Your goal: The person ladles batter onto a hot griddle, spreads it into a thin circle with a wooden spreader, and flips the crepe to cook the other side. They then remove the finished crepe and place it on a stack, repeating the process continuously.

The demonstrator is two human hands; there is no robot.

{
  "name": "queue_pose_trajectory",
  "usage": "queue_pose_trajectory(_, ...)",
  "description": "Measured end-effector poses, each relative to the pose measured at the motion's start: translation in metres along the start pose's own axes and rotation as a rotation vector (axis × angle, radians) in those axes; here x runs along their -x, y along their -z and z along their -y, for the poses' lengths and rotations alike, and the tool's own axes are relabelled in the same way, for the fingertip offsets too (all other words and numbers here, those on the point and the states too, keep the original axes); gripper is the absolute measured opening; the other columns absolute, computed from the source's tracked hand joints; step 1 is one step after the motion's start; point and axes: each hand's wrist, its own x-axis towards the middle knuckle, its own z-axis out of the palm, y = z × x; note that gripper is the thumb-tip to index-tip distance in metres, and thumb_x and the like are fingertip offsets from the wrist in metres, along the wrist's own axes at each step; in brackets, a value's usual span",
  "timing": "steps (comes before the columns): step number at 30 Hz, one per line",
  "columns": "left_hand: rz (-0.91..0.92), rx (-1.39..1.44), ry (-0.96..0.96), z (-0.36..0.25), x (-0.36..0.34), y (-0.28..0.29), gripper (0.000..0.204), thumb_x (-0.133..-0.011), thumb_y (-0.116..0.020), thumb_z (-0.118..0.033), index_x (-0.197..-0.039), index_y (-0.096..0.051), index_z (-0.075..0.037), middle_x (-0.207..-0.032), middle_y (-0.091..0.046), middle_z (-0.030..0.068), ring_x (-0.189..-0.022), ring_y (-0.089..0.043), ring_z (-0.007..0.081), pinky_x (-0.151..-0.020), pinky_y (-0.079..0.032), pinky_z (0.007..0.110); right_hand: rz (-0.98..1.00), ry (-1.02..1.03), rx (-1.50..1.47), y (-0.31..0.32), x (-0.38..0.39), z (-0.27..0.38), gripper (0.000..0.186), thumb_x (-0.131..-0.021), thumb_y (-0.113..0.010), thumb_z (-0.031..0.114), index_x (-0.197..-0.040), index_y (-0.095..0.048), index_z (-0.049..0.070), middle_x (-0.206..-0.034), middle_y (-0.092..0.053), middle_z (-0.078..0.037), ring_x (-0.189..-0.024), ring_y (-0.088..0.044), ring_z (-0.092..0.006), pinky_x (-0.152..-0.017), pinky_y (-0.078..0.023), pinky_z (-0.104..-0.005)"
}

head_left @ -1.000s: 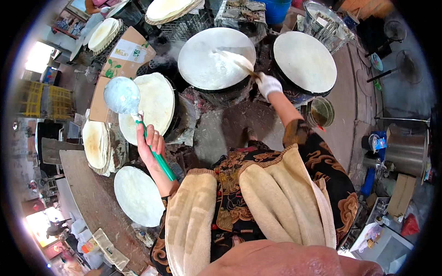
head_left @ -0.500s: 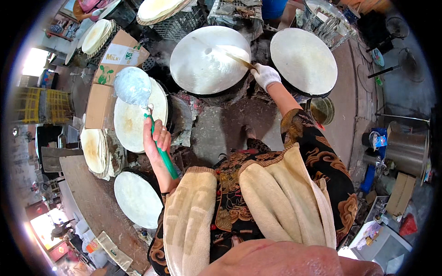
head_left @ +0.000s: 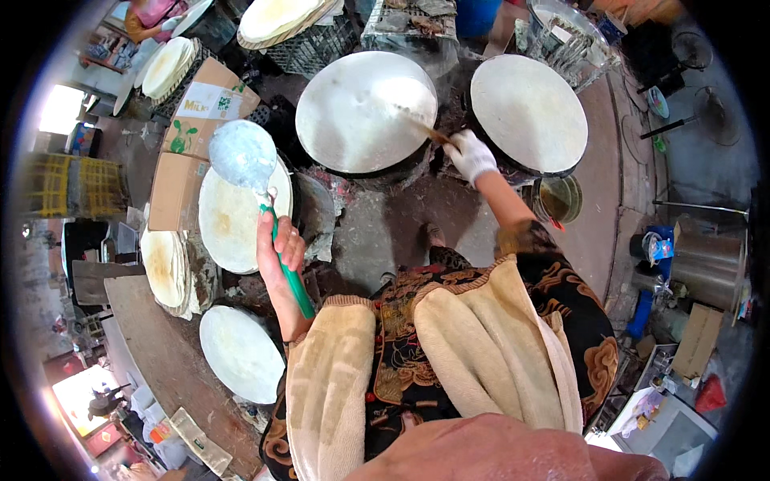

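Note:
My left hand (head_left: 282, 244) is wrapped round the green handle of a ladle (head_left: 243, 154), whose wide bowl is coated with pale batter. The bowl is held above a stack of thin round pancakes (head_left: 233, 224). My right hand (head_left: 472, 157), in a white glove, grips a wooden spreader (head_left: 427, 133) by one end. Its far end lies over the round griddle (head_left: 345, 112) straight ahead, which is covered by a thin white layer of batter. A blurred patch and some haze hide the spreader's tip. Right of it stands a second griddle (head_left: 529, 116) with a pale, even sheet on it.
Another round griddle (head_left: 241, 353) with a white sheet is at lower left, beside a curved wooden board (head_left: 152, 337). Further pancake stacks (head_left: 166, 268) stand left and far. A cardboard box (head_left: 178, 188) and a metal bucket (head_left: 559, 199) are nearby. Someone in pink (head_left: 152, 12) is at far left.
My right hand has moved slightly right and nearer, drawing the spreader toward the griddle's right edge. The ladle has shifted a little to the right in my left hand.

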Motion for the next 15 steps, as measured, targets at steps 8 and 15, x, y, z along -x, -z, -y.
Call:
queue_pose_trajectory(8,-0.127,-0.085,0.069,0.01,-0.002,-0.008,0.018,-0.099,-0.045,-0.023,-0.111,-0.053,-0.013,-0.051,-0.033,-0.004,-0.033,-0.03,0.0054,-0.026,-0.025,0.019,-0.014,-0.314,0.05,-0.001,-0.067,0.017,0.044,-0.088,-0.049,0.037,-0.124,-0.054,0.013,-0.113,-0.061,-0.02,-0.105,-0.058,-0.0354,-0.088,-0.047,-0.0453)
queue_pose_trajectory(15,-0.252,-0.316,0.188,0.021,0.006,0.004,0.021,-0.098,-0.046,-0.025,-0.117,-0.049,-0.016,-0.053,-0.034,-0.0051,-0.035,-0.03,0.0052,-0.028,-0.025,0.02,-0.228,-0.418,-0.921,-0.081,-0.013,0.045,0.048,-0.09,-0.054,0.032,-0.133,-0.049,0.011,-0.095,-0.063,-0.01,-0.078,-0.059,-0.0196,-0.068,-0.048,-0.0317)
